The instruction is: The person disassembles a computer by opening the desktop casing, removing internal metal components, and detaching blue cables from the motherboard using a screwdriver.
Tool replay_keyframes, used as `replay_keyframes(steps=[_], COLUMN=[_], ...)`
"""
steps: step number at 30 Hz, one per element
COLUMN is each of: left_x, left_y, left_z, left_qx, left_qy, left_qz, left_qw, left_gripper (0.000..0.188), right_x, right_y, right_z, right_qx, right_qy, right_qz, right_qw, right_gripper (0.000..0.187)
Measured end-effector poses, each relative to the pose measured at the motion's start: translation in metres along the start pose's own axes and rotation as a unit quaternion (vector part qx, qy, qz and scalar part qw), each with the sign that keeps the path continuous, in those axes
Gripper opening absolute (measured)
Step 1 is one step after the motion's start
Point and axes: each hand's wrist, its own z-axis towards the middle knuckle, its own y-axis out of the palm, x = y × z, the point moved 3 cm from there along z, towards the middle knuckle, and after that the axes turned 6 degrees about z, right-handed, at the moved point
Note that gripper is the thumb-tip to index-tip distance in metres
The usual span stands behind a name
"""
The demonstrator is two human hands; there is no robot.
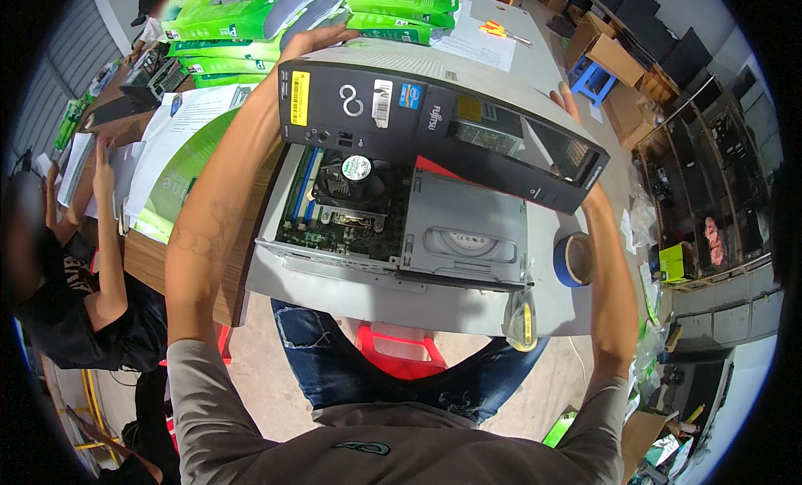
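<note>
Between my hands I hold a computer case cover (393, 55) with a black front panel (368, 109), tilted above an opened desktop computer (334, 255). My left hand (322, 39) lies along the cover's far left side. My right hand (568, 106) grips its right end, the fingers partly hidden behind it. Inside the computer, a round black fan (355, 188) sits over the green circuit board, with a grey metal drive bracket (464, 226) to its right. The panel and cover hide the computer's far part.
A blue-rimmed tape roll (573, 259) and a yellow-handled tool in clear plastic (524, 322) are at the table's near right. Green paper packs (225, 55) are piled at the far left. An orange-yellow screwdriver (505, 32) lies on papers. Another person (92, 276) works at left.
</note>
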Motion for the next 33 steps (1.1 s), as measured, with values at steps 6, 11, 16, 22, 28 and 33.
replay_keyframes(steps=[6,11,16,22,28,33], left_x=[0.013,0.017,0.038,0.048,0.026,-0.018], left_y=[-0.001,0.003,0.019,0.026,0.033,0.013], left_z=[-0.001,-0.002,-0.026,-0.099,-0.190,-0.207], left_qx=[-0.007,0.001,-0.021,-0.003,0.066,0.104], left_qy=[0.000,0.036,0.065,0.161,0.265,0.266], left_qz=[0.006,0.018,0.002,-0.006,0.124,0.123], left_qw=[1.000,0.999,0.998,0.987,0.954,0.950], left_gripper=[0.060,0.062,0.060,0.054,0.059,0.063], right_x=[0.005,-0.003,-0.013,-0.100,-0.122,-0.104], right_y=[0.010,0.006,0.005,0.031,0.062,0.087], right_z=[0.017,0.030,0.033,0.001,-0.063,-0.084], right_qx=[0.096,0.165,0.210,0.239,0.096,0.174], right_qy=[-0.043,-0.068,-0.003,0.054,-0.054,0.029], right_qz=[-0.010,-0.121,0.368,0.384,0.461,0.284], right_qw=[0.994,0.977,0.906,0.890,0.881,0.943], right_gripper=[0.084,0.059,0.063,0.064,0.079,0.083])
